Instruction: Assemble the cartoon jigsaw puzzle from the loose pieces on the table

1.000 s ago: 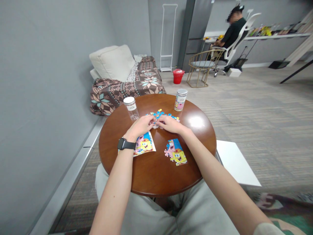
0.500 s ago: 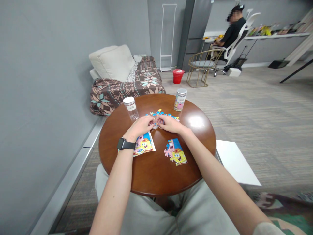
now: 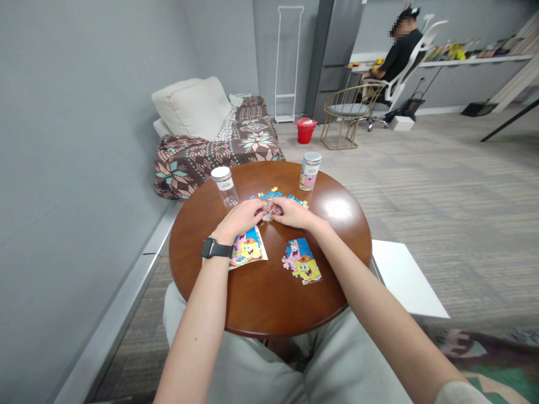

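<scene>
My left hand point(image 3: 246, 216), with a dark watch on its wrist, and my right hand point(image 3: 290, 212) meet at the near side of a loose heap of puzzle pieces point(image 3: 274, 193). The fingers of both hands are bent in a pinch around small puzzle pieces, whose shapes are partly hidden by the fingertips. Under my left wrist lies a printed reference picture point(image 3: 248, 249) of a yellow and a pink cartoon figure, partly covered. A partly joined puzzle point(image 3: 302, 262) with the same figures lies flat nearer me, left of my right forearm.
On the round brown table point(image 3: 269, 303) stand a clear jar with a white lid point(image 3: 226, 188) at the back left and a printed canister point(image 3: 309, 173) at the back right. Beyond are a covered couch point(image 3: 252, 137), a red bin point(image 3: 305, 131), a wire-backed chair point(image 3: 347, 110) and a seated person point(image 3: 400, 56).
Both hands stay at the heap, and the fingertips have shifted slightly around the pieces between them. The jars, the picture and the joined puzzle have not moved on the table.
</scene>
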`<state>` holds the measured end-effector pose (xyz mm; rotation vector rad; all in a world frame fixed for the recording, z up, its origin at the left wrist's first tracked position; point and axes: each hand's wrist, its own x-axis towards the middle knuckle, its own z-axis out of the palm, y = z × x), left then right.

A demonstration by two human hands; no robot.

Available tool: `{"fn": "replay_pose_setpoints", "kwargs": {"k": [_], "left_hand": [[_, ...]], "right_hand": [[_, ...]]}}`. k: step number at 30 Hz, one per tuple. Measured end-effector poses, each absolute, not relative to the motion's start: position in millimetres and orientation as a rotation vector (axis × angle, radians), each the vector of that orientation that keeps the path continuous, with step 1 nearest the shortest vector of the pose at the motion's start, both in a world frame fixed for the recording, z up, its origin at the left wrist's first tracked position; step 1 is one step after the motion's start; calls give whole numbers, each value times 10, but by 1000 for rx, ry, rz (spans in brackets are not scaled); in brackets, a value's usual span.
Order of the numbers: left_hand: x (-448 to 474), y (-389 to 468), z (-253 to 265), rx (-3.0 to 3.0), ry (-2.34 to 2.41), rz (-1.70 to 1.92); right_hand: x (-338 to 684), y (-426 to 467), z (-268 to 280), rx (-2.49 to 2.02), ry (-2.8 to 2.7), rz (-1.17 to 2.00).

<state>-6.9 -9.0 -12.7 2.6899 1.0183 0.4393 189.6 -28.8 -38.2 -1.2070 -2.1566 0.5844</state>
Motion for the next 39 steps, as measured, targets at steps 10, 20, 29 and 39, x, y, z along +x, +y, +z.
{"fn": "replay_pose_setpoints", "kwargs": {"k": [10, 20, 29, 39], "left_hand": [[-57, -121, -98, 2670, 1017, 435], [-49, -128, -75, 2665, 1037, 423], [-48, -122, -80, 2693, 987, 412], [-41, -156, -36, 2674, 1027, 404]], "right_hand": [[1912, -273, -385, -1148, -2180, 454], [1898, -292, -382, -1190, -2125, 602], [1900, -316, -358, -1188, -2151, 656], [1913, -294, -373, -1189, -2136, 646]]}}
